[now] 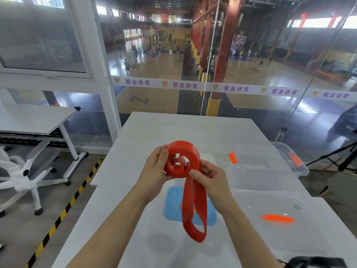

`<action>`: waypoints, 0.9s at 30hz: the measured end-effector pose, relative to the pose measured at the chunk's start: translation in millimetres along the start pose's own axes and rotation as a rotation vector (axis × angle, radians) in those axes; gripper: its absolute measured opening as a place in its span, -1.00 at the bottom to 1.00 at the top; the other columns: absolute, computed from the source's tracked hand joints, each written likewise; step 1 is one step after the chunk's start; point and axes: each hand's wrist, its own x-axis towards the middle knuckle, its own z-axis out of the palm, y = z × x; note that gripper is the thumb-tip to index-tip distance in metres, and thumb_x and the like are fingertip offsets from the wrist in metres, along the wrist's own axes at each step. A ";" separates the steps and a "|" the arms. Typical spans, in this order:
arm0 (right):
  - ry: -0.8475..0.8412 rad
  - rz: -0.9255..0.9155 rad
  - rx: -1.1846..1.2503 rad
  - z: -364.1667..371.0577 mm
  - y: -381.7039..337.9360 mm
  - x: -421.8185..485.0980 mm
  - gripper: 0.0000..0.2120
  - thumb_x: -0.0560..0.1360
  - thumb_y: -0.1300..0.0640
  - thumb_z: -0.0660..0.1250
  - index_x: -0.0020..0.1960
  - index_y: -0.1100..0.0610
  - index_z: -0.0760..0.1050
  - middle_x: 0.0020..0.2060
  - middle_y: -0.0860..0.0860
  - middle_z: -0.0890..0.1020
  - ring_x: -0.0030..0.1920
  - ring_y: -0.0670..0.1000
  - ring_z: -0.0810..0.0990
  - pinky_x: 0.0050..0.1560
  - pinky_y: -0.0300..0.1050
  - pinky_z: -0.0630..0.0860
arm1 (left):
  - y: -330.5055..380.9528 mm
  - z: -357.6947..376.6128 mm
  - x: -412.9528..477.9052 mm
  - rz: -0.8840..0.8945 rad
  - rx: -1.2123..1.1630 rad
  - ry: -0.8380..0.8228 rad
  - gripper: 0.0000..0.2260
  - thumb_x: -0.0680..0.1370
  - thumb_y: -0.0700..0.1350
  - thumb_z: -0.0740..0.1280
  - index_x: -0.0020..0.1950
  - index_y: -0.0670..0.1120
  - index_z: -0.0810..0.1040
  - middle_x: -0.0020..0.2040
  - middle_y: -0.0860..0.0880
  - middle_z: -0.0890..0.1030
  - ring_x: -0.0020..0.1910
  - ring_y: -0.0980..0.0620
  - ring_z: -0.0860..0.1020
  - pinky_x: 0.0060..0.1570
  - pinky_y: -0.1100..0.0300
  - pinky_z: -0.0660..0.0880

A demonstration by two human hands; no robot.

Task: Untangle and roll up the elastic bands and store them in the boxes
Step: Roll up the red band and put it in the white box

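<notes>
**A:** Which containers are there in the head view?

**B:** 1 clear box (255, 178) at 2 o'clock on the desk (154, 128), with 2 orange clips (232, 157); I can't make out its contents. There's 1 clear lid-like piece (309, 235) at 4 o'clock and 1 blue lid (172, 209) at 6 o'clock.

**A:** And the band?

**B:** 1 red band (179, 159), partly rolled, is held above the desk's centre. The left hand (154, 171) has its fingers (164, 155) curled round the roll. The right hand (210, 178) pinches the hanging loop.
</notes>
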 end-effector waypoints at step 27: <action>-0.077 -0.030 -0.225 -25.0 4.4 -5.1 -0.64 0.40 0.20 0.64 0.13 -0.10 0.72 -0.01 0.00 0.79 0.05 0.09 0.77 0.18 0.15 0.69 | -5.1 -10.1 8.0 0.239 0.524 -0.238 -0.76 0.60 0.01 0.41 0.26 0.19 0.58 0.18 0.15 0.66 0.21 0.11 0.60 0.26 0.17 0.53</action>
